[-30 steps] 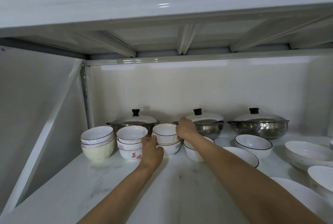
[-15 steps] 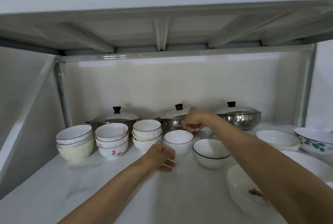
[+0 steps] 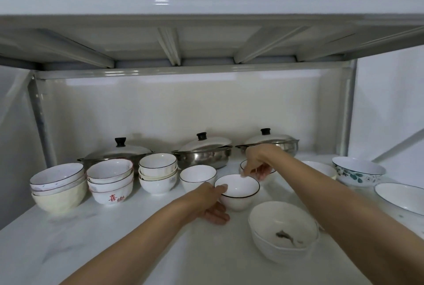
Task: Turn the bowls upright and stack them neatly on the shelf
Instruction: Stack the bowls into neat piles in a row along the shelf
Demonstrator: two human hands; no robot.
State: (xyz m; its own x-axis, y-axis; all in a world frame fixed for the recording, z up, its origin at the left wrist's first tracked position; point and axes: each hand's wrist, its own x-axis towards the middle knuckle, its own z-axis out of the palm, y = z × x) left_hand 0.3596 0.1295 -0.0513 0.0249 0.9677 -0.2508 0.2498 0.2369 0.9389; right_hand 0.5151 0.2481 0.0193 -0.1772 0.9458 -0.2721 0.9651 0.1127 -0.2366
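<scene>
The small white bowl with a dark rim [image 3: 267, 173] at the back is mostly hidden behind the right hand [image 3: 257, 163], so only slivers of its edge show. Whether those curled fingers actually pinch its rim or just hover over it, I cannot tell from here. The leftmost of the three lidded steel pots [image 3: 119, 153] is half masked by the bowl stacks, and a wide white dish [image 3: 400, 197] runs off the right edge.

Now the left hand [image 3: 210, 202]: thumb hooked over the near rim of the white black-rimmed bowl [image 3: 238, 190], fingers spread along its outer wall low down, a proper grip. That bowl stands upright on the white marbled shelf [image 3: 110, 239], just right of a single white bowl [image 3: 197, 175].

Along the left stand three stacks, all mouth up: a cream-bottomed stack [image 3: 58, 187], a stack whose bottom bowl bears red characters [image 3: 111, 181], and a stack of white black-rimmed bowls [image 3: 158, 173]. Nearer, a pair of nested white bowls with a grey mark inside [image 3: 283, 231]. Far right, a white bowl with green leaf pattern [image 3: 358, 170].
</scene>
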